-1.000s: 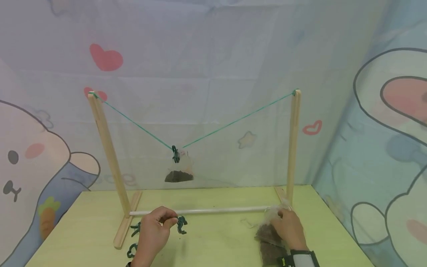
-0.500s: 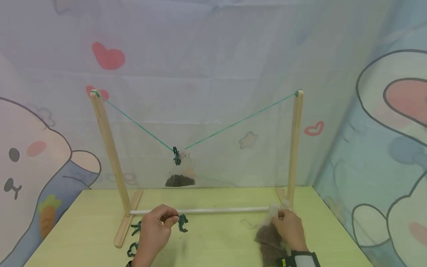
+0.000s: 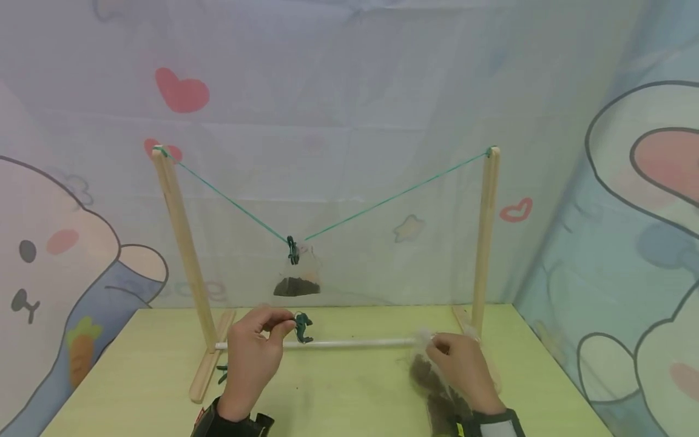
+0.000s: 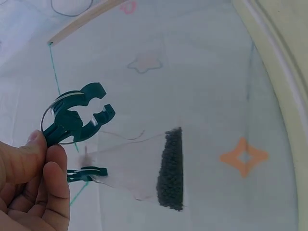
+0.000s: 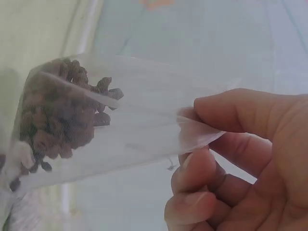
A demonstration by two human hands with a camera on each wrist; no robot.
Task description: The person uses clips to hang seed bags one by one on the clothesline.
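Note:
My left hand (image 3: 256,349) pinches a dark green spring clip (image 3: 303,328) by its handle ends. In the left wrist view the clip's jaws [stand a little apart with nothing between them. My right hand (image 3: 464,370) pinches the gathered top of a sheer mesh bag (image 5: 144,115), and dark brown pieces (image 5: 57,115) fill its lower end. Behind my left hand, a similar bag (image 4: 171,173) with dark contents hangs from the sagging green string (image 3: 382,203), where another green clip (image 3: 292,250) grips its top.
Two wooden posts (image 3: 182,243) carry the string, and a white rod (image 3: 360,343) joins their feet across the yellow table (image 3: 349,400). Another green clip (image 3: 222,371) lies by the left foot, partly behind my wrist. A further dark-filled bag (image 3: 439,409) lies under my right hand.
My left hand has risen with the clip to just above the rod. The right hand has moved slightly left and up, drawing the mesh bag along.

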